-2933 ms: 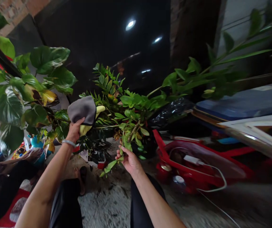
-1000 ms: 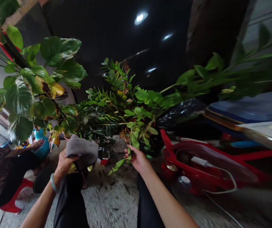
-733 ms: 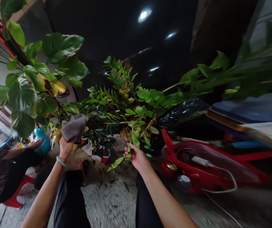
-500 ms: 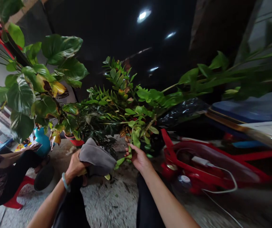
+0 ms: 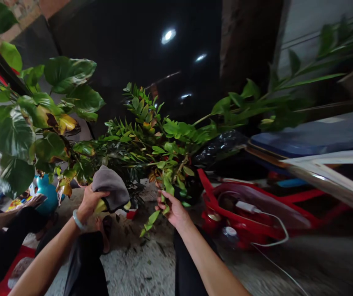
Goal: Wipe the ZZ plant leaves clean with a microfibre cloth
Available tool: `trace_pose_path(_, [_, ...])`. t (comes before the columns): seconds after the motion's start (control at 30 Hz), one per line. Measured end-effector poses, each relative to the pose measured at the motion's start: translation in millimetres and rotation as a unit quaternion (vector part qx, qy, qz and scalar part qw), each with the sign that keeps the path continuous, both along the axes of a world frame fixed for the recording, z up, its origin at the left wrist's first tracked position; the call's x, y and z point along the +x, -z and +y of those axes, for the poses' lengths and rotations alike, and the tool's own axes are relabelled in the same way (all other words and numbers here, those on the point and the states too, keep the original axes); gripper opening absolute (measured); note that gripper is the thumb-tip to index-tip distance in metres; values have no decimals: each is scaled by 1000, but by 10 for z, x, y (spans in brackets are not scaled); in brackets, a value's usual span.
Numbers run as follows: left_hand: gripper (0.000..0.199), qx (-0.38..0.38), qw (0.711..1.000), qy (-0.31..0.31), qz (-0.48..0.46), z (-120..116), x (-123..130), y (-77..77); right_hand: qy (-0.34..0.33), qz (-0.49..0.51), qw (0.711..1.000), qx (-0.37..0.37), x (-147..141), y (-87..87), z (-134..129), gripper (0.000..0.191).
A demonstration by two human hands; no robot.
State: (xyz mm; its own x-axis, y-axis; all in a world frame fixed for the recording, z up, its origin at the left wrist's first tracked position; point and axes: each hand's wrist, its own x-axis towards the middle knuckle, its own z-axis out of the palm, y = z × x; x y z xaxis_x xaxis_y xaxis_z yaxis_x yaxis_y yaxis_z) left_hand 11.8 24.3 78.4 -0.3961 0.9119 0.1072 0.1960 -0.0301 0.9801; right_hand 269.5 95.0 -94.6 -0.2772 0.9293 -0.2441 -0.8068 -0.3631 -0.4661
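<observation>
My left hand (image 5: 90, 201), with a pale bangle (image 5: 78, 220) at the wrist, is closed round a folded grey cloth (image 5: 111, 187). Yellow-green edges show below the cloth; whether they are its other side or leaves I cannot tell. To the right, my right hand (image 5: 173, 209) grips a drooping leafy stem (image 5: 167, 193), its tip hanging down to the left of my fingers. The stem belongs to a bushy green potted plant (image 5: 176, 152) in front of me. A gap separates the cloth from the stem.
A large-leaved plant (image 5: 49, 144) with yellowed leaves stands at left, near a blue vase-like object (image 5: 45, 193) and a seated person (image 5: 12, 234). At right are a red plastic stool-like frame (image 5: 256, 201) holding a white charger (image 5: 246, 206) with cable, and a bottle (image 5: 230, 236). Debris dots the floor (image 5: 142, 263).
My left hand has drawn the cloth up and left, away from the stem. My right hand keeps its grip on the stem. The whole view has shifted slightly to the right.
</observation>
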Motion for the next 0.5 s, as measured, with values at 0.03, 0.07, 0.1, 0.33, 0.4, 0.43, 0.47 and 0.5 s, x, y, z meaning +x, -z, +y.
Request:
trace_pose_path(0.03, [36, 5, 1000, 10, -6, 13, -2, -95, 0, -1, 1000, 2, 6, 7, 6, 22])
trace_pose_path(0.07, [38, 19, 1000, 12, -17, 57, -3, -215, 0, -1, 1000, 5, 10, 12, 12, 23])
trace_pose_path(0.1, [41, 41, 999, 8, -28, 134, 3, -340, 1, -2, 1000, 8, 11, 15, 17, 23])
trace_pose_path(0.33, [47, 108, 992, -50, -29, 801, 320, -174, 13, -23, 1000, -1, -58, -7, 11, 21])
trace_pose_path(0.4, [41, 41, 999, -17, -10, 704, 394, 134, 12, -29, 1000, 1, -56, -2, 13, 21])
trace_pose_path(0.43, [39, 10, 1000, 18, 0, 613, 406, 245, 11, -31, 999, 0, -49, 3, 18, 21])
trace_pose_path(0.47, [38, -12, 999, 52, 7, 513, 402, 304, 9, -33, 999, -3, -40, 9, 24, 22])
trace_pose_path(0.5, [39, -22, 997, 77, 11, 420, 385, 306, 6, -35, 999, -6, -32, 14, 31, 22])
